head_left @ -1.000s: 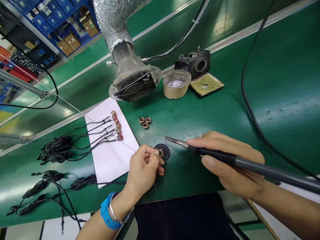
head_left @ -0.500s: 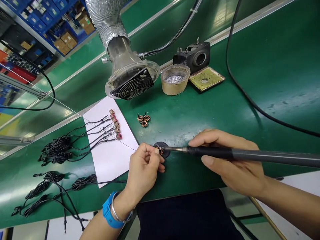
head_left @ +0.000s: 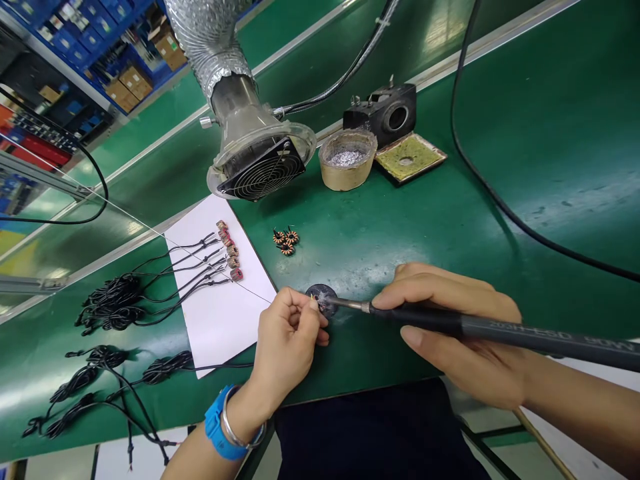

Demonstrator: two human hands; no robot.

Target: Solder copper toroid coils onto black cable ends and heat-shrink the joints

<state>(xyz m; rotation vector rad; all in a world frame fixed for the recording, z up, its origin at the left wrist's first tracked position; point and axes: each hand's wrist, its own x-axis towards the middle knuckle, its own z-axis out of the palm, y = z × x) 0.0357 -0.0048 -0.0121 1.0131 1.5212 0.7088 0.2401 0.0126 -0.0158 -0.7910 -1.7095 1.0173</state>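
Observation:
My right hand (head_left: pixel 460 333) grips a dark soldering iron (head_left: pixel 500 330) like a pen; its metal tip rests on a small black round pad (head_left: pixel 323 297) on the green bench. My left hand (head_left: pixel 287 340), with a blue wristband, is pinched shut on a thin solder wire right at the pad, where a small copper coil is mostly hidden by the fingers and tip. The wire runs off up and to the left across a white paper sheet (head_left: pixel 220 313).
A fume extractor fan (head_left: pixel 263 170) on a silver hose hangs over the bench. Behind stand a solder-dross pot (head_left: pixel 347 160), a yellow sponge tray (head_left: pixel 410 159) and a black iron stand (head_left: pixel 387 117). Three loose coils (head_left: pixel 285 240) lie mid-bench; black wired parts (head_left: pixel 150 287) lie left.
The iron swung down and left until its tip reached the black pad. My left hand stayed pinched beside the pad.

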